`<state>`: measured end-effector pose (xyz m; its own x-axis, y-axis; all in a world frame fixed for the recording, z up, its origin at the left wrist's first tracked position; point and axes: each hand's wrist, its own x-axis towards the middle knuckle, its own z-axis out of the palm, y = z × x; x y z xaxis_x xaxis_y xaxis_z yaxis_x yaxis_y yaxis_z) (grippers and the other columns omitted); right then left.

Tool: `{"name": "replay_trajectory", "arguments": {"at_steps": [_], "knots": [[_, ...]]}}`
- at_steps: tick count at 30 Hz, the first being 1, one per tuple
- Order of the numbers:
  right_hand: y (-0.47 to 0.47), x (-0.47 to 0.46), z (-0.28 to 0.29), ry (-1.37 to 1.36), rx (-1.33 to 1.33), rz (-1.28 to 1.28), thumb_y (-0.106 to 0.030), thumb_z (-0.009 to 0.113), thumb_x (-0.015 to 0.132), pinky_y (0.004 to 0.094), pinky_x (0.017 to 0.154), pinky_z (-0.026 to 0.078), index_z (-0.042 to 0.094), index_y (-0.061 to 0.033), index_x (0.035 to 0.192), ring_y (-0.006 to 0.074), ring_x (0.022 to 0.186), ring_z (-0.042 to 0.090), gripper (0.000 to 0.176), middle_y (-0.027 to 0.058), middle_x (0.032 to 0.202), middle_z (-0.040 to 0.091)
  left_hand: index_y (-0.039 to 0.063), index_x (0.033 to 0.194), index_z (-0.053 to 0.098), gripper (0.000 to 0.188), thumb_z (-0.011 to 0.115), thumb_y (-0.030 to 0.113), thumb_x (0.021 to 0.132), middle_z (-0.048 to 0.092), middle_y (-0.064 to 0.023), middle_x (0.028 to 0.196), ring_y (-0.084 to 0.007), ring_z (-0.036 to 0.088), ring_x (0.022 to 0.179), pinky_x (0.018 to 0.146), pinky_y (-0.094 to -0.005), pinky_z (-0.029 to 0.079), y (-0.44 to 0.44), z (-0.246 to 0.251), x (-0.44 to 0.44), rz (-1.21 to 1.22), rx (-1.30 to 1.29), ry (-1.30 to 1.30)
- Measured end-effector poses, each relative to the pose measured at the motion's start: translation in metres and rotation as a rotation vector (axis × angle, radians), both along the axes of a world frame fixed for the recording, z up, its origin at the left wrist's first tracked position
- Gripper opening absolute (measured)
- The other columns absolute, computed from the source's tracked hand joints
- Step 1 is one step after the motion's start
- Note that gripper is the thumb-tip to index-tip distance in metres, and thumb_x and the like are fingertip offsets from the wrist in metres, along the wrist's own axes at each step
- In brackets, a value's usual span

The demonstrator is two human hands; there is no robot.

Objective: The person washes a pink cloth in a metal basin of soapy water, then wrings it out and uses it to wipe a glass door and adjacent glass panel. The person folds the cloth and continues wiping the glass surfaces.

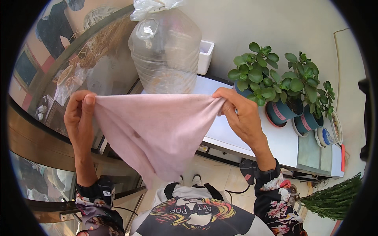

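A pale pink cloth (165, 121) hangs stretched between my two hands, its top edge nearly straight and its lower part falling in a loose point. My left hand (81, 118) pinches the upper left corner between thumb and fingers. At the other end, my right hand (240, 115) grips the bunched upper right corner. A small dark spot shows on the cloth left of its middle. Behind the cloth stands a large clear plastic water jug (166, 53), its base partly hidden; a plastic bag (156, 6) covers its top.
Potted succulents in blue pots (282, 112) stand on a white tabletop (277, 144) to the right. A white square planter (205, 57) sits behind the jug. Glass panes in a metal frame (53, 73) line the left. A dark green bushy plant or broom (330, 197) is at lower right.
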<state>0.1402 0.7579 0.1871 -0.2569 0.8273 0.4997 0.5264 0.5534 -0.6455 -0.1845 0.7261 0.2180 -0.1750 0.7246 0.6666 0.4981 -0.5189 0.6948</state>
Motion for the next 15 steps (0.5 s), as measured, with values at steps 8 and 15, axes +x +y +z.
{"name": "replay_trajectory", "arguments": {"at_steps": [8,15], "knots": [[-0.02,-0.013,-0.038,0.321,-0.278,-0.044,-0.015,0.046,0.092,0.0246,0.057,0.048,0.054,-0.0083,0.111,0.0125,0.059,0.057,0.022,0.0056,0.072,0.057,0.008,0.087,0.052,0.02,0.049,0.027,0.092,0.046,0.0039,0.082,-0.004,0.04,0.074,0.066,-0.0166,0.032,-0.012,-0.033,-0.007,-0.039,-0.128,-0.116],[-0.02,-0.021,-0.05,0.712,-0.379,0.191,-0.019,0.044,0.093,0.0286,0.085,0.044,0.051,-0.0014,0.11,0.0134,0.094,0.052,0.025,0.0068,0.104,0.054,0.005,0.091,0.054,0.013,0.056,0.017,0.087,0.055,-0.0028,0.092,-0.0109,0.052,0.084,0.078,-0.0248,0.044,-0.027,-0.049,-0.014,-0.322,-0.26,-0.638]]}}
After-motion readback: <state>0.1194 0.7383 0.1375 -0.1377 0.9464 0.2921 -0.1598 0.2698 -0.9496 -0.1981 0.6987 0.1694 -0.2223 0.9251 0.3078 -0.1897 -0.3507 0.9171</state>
